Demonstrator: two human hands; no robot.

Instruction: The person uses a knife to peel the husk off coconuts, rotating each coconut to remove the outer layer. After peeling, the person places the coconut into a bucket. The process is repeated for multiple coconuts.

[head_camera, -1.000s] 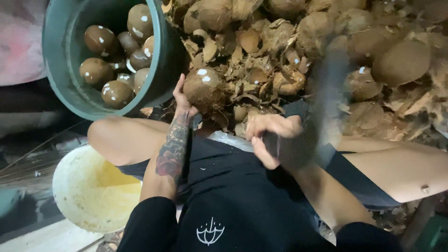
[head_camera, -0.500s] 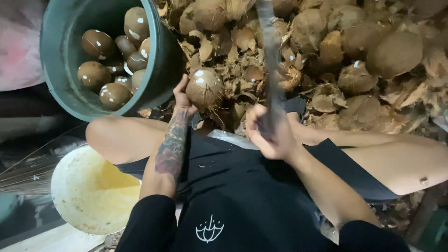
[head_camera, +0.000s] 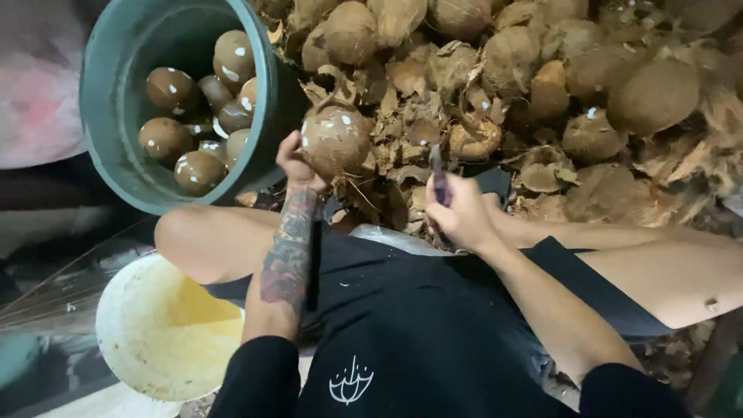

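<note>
— Gripping what?
— Left hand clasps a husked coconut beside the green bucket; right hand is clenched around a knife, blade up.
— Where's the coconut?
— Above the left knee.

The blade of the dark knife is blurred, and its handle is covered by the closed right hand, so its full shape cannot be told. The far side of the coconut is hidden by the fingers of the left hand. The green bucket is cut off by the top edge, and its lower shells are hidden under the upper ones. The pile of husks is cut off at the top and right edges. The pale basin is partly covered by the left forearm. Both elbows are cut off by the bottom edge.
</note>
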